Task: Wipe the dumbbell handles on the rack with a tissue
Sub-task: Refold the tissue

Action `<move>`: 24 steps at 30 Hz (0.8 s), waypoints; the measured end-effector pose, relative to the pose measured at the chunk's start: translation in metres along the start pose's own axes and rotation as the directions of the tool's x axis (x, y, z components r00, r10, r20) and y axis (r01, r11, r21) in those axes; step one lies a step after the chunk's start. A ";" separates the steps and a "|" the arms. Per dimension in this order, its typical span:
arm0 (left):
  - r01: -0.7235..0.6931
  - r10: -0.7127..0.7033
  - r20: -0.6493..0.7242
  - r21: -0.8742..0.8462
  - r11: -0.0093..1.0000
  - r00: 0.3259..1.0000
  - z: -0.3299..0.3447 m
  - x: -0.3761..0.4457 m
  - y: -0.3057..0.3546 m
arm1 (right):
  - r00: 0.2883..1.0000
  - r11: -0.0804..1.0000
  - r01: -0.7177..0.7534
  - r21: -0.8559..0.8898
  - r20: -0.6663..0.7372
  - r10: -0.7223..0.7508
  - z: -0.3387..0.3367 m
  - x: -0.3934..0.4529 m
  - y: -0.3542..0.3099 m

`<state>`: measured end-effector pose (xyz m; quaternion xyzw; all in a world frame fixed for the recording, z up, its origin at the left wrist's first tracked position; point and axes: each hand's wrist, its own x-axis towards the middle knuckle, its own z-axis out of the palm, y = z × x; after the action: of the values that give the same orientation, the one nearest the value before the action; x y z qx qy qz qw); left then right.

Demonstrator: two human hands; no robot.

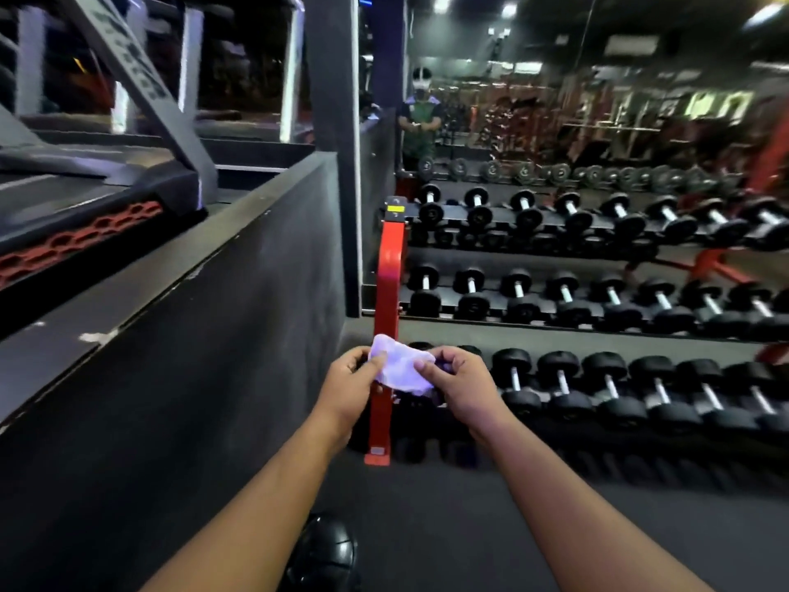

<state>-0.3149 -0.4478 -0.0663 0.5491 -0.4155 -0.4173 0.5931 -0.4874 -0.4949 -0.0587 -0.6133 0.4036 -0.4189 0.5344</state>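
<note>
A crumpled white tissue [401,367] is held between both hands in front of the rack's left end. My left hand [352,388] pinches its left edge and my right hand [463,388] pinches its right edge. Behind them stands a three-tier dumbbell rack [389,292] with a red upright. Black dumbbells with silver handles fill the top tier [523,207], the middle tier [518,288] and the bottom tier [561,384]. The tissue touches no dumbbell. The leftmost bottom dumbbells are partly hidden by my hands.
A dark raised platform wall [213,335] runs along the left, with a treadmill [106,185] on top. A mirror [555,100] behind the rack reflects the gym and a person. My black shoe [324,553] is on the dark floor below.
</note>
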 end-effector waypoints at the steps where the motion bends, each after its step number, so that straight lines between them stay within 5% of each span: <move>1: 0.091 -0.091 0.003 -0.120 0.989 0.996 0.004 0.022 -0.001 | 1.000 1.000 -0.019 -0.016 -0.025 0.019 -0.004 0.019 0.005; 6: 0.270 -0.267 0.045 -0.227 0.936 0.963 0.022 0.087 -0.007 | 0.996 0.964 -0.092 -0.248 -0.006 0.094 -0.025 0.068 0.022; 11: 0.138 -0.140 0.138 0.027 0.990 0.981 0.041 0.140 -0.016 | 0.984 0.983 -0.167 -0.081 0.048 0.171 -0.038 0.112 0.022; 17: -0.005 -0.031 0.321 0.109 0.994 0.946 0.069 0.192 -0.018 | 0.996 0.979 -0.080 -0.190 -0.062 0.069 -0.056 0.166 0.030; 20: -0.121 0.034 0.278 0.302 0.946 0.960 0.088 0.223 -0.026 | 0.998 0.990 -0.050 -0.129 -0.048 0.044 -0.078 0.189 0.040; 24: 0.027 -0.049 0.110 0.192 0.981 0.993 0.120 0.270 -0.028 | 0.999 0.998 -0.025 -0.065 -0.028 0.024 -0.113 0.224 0.052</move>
<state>-0.3473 -0.7423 -0.0783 0.5862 -0.4761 -0.4177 0.5052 -0.5244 -0.7476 -0.0832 -0.6197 0.4319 -0.4071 0.5134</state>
